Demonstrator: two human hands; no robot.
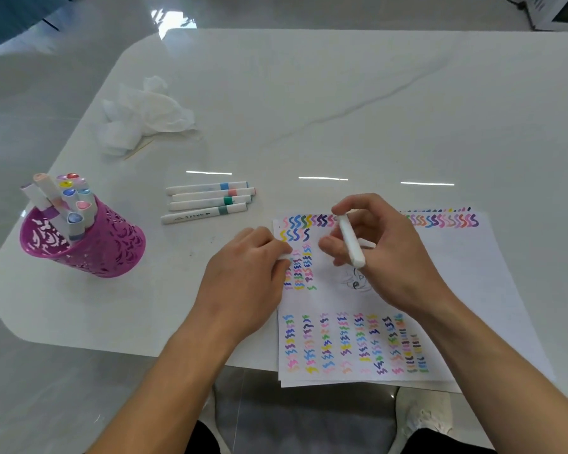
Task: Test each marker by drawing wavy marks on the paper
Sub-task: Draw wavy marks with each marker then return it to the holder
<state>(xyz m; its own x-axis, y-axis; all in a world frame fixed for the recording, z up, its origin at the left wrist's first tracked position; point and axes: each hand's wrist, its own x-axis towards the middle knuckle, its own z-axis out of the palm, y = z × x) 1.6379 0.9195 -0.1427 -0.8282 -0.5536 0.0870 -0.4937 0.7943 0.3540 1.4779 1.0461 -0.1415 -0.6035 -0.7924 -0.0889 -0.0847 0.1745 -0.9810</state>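
White paper [466,276] covered with rows of coloured wavy marks lies at the table's near edge. My right hand [384,253] grips a white marker [351,240] above the paper's upper middle, its fingers curled round the barrel. My left hand [246,273] rests on the paper's left edge and pinches a small white piece, apparently a marker cap [284,256], between its fingertips. Several white markers [209,201] with coloured bands lie side by side on the table left of the paper. A purple cup [89,244] at the left holds several more markers.
Crumpled white tissue [145,113] lies on the far left of the white table [341,103], with a thin wooden stick [138,149] beside it. The paper overhangs the table's near edge. A grey appliance [558,11] sits at the far right corner.
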